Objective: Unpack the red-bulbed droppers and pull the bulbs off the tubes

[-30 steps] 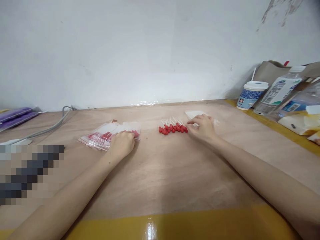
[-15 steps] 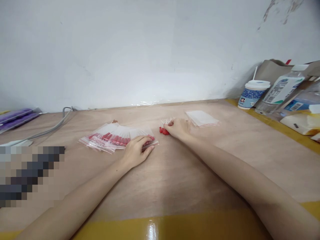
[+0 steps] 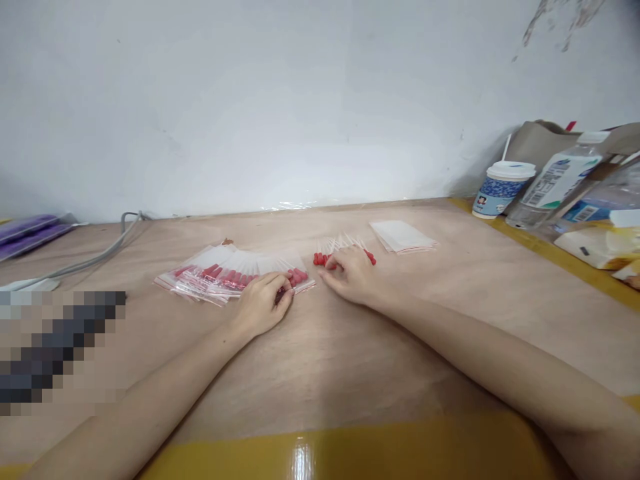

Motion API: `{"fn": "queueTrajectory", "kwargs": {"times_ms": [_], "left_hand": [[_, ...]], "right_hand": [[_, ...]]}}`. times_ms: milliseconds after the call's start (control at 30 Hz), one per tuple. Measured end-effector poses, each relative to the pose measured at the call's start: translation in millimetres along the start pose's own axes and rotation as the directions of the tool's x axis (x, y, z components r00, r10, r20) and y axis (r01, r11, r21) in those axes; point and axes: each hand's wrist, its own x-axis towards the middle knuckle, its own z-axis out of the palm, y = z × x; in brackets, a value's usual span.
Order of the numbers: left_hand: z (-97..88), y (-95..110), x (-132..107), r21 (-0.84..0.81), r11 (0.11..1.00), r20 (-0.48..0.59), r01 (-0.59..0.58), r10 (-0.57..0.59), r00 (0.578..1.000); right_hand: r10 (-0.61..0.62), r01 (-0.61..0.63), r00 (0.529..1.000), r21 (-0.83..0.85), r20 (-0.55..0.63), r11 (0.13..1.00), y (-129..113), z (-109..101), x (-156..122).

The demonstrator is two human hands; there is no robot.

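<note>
Several small clear zip bags (image 3: pixel 200 289) lie fanned out on the left, with red-ended white sticks inside. My left hand (image 3: pixel 261 305) rests at the right end of the fan, its fingers curled and its thumb drawn in on the near edge of the last plastic bag (image 3: pixel 304 281). My right hand (image 3: pixel 353 275) is over a loose row of white sticks with red ends (image 3: pixel 319 259), thumb and forefinger apart. Its fingers hide the middle of the row. Behind it to the right lies a stack of flat, pale bags (image 3: pixel 403 237) with red edges.
At the right edge stand a lidded paper cup (image 3: pixel 503 190) with a straw, a plastic bottle (image 3: pixel 563 179) and other packages. A grey cable (image 3: pixel 107 252) and purple packs (image 3: pixel 33 235) are at the left. Behind the wooden table (image 3: pixel 280 400) rises a white wall (image 3: pixel 300 100).
My right hand has shifted nearer to me and its fingers have parted, baring more of the red-ended sticks. My left hand has moved slightly left, with its thumb closer to its fingers.
</note>
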Motion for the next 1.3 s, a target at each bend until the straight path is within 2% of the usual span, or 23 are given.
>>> {"fn": "queueTrajectory", "kwargs": {"times_ms": [67,133,233,367,500,600,800,933,1033,1133,1200,1300], "left_hand": [[2.6,-1.0,1.7,0.008,1.000,0.005,-0.005,0.005,1.000],[5.5,-1.9,3.8,0.012,1.000,0.014,-0.005,0.005,1.000],[7.2,-2.7,6.1,0.010,1.000,0.015,-0.001,0.000,1.000],[4.1,-2.7,6.6,0.005,0.999,0.023,-0.048,0.048,0.999],[3.3,-2.5,5.9,0.026,0.995,0.027,-0.096,0.095,0.995],[5.6,-3.2,7.1,0.055,0.993,0.030,-0.105,0.103,0.994],[8.0,-1.7,12.6,0.054,0.997,0.022,-0.053,0.052,0.998],[6.6,0.7,12.3,0.005,0.999,-0.010,-0.042,0.042,0.999],[6.1,0.8,10.5,-0.010,0.998,-0.027,-0.067,0.067,0.997],[6.3,0.4,9.7,-0.012,0.997,-0.038,-0.079,0.078,0.996],[6.2,0.6,9.6,-0.018,0.997,-0.030,-0.076,0.075,0.997],[5.3,1.5,9.2,-0.023,0.996,-0.019,-0.085,0.084,0.996]], "right_hand": [[-0.138,0.137,0.990,0.022,0.021,0.990,5.8,-3.0,-14.8],[-0.218,0.217,0.975,0.020,0.054,0.976,11.2,-2.9,-25.2],[-0.264,0.265,0.962,-0.007,0.072,0.964,14.7,1.6,-29.9],[-0.260,0.267,0.963,-0.103,0.075,0.958,11.1,10.7,-22.5],[-0.207,0.217,0.975,-0.169,0.077,0.961,6.9,17.2,-14.2],[-0.176,0.187,0.980,-0.120,0.091,0.975,5.7,17.8,-13.4],[-0.160,0.165,0.984,-0.063,0.074,0.984,2.8,13.4,-15.6],[-0.148,0.161,0.980,-0.090,0.136,0.983,-1.6,14.1,-11.6],[-0.037,0.024,0.985,0.079,0.166,0.997,-3.6,19.6,-10.0],[0.072,-0.145,0.974,0.343,0.216,0.928,-3.4,26.8,-10.7],[0.076,-0.179,0.966,0.432,0.246,0.884,-3.0,29.7,-11.5],[0.040,-0.136,0.974,0.432,0.225,0.892,-4.9,29.2,-12.2]]}}
